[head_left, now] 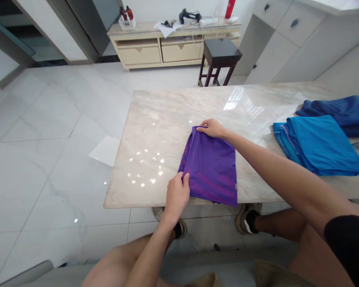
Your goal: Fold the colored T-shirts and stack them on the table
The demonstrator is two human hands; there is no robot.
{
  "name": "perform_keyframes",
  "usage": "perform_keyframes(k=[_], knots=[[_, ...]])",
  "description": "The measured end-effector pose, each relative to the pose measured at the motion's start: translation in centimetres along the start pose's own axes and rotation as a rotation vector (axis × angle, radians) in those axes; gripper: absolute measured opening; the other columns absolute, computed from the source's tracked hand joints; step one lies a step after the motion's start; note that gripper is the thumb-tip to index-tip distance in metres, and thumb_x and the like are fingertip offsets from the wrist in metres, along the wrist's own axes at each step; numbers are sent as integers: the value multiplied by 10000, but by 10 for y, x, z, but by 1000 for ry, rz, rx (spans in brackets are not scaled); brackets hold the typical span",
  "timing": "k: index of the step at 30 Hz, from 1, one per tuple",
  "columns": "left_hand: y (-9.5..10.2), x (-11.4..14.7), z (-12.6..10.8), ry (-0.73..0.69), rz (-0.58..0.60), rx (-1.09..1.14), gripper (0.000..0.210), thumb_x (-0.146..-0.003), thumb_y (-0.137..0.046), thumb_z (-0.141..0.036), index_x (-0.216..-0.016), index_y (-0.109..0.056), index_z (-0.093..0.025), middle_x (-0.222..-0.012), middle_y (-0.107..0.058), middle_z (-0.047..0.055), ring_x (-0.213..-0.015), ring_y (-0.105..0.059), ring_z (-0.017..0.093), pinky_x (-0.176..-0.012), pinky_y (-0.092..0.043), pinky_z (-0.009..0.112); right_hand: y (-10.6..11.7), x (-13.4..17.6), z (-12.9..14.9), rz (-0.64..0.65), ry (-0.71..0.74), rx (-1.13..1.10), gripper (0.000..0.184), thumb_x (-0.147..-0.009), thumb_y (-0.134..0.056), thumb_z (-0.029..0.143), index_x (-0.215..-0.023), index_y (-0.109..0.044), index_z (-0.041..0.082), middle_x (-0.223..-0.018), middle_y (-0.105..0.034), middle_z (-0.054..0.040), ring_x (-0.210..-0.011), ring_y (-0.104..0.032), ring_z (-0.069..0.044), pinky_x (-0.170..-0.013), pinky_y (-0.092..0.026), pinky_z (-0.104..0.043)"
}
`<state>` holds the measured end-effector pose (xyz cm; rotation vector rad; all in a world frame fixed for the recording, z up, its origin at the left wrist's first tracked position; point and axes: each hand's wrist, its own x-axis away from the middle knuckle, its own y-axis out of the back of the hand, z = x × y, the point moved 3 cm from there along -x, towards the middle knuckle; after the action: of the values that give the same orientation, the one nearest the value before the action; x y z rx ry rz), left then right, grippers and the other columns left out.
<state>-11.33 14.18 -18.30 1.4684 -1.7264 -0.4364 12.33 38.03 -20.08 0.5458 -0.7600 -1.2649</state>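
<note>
Find a folded, smooth purple fabric piece with magenta streaks lying flat at the near edge of a glossy, pale marble-patterned table. Note the bare left hand clamped on the fabric's left edge, low down, with thumb on top. Note the bare right hand pinching the upper left corner, well apart from the other. To the right, see a folded bright-blue fabric stack, with a loosely bunched dark-blue fabric piece just behind. Past the far edge, record a dark square-topped stool before a long, low cream cabinet.
</note>
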Motion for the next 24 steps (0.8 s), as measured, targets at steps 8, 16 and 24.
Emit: perform_keyframes(k=[8, 16, 24], knots=[[24, -3, 3, 146, -11, -215, 393, -1224, -450, -435, -1139, -772, -227, -1078, -850, 152, -1069, -795, 351, -781, -448, 350, -15, 0, 4, -115, 50, 124, 278, -1068, -779, 401, -1176, -885, 167, -1259, -868, -167, -1198, -818, -338, -1104, -614, -429], [41, -16, 13, 149, -125, -382, 412, -1216, -427, -415, -1176, -787, -219, -1126, -827, 164, -1085, -765, 370, -851, -519, 401, 28, 19, -23, 78, 68, 104, 508, -1033, -761, 690, -1075, -885, 200, -1062, -869, -142, -991, -789, -318, -937, -597, -402], [40, -35, 20, 3, -277, -539, 388, -1183, -457, -340, -1185, -802, -161, -1343, -723, 212, -1220, -670, 376, -1018, -546, 486, 49, 45, -78, 292, 29, -14, 539, -840, -908, 758, -862, -857, 222, -889, -814, -93, -866, -709, -279, -807, -549, -387]])
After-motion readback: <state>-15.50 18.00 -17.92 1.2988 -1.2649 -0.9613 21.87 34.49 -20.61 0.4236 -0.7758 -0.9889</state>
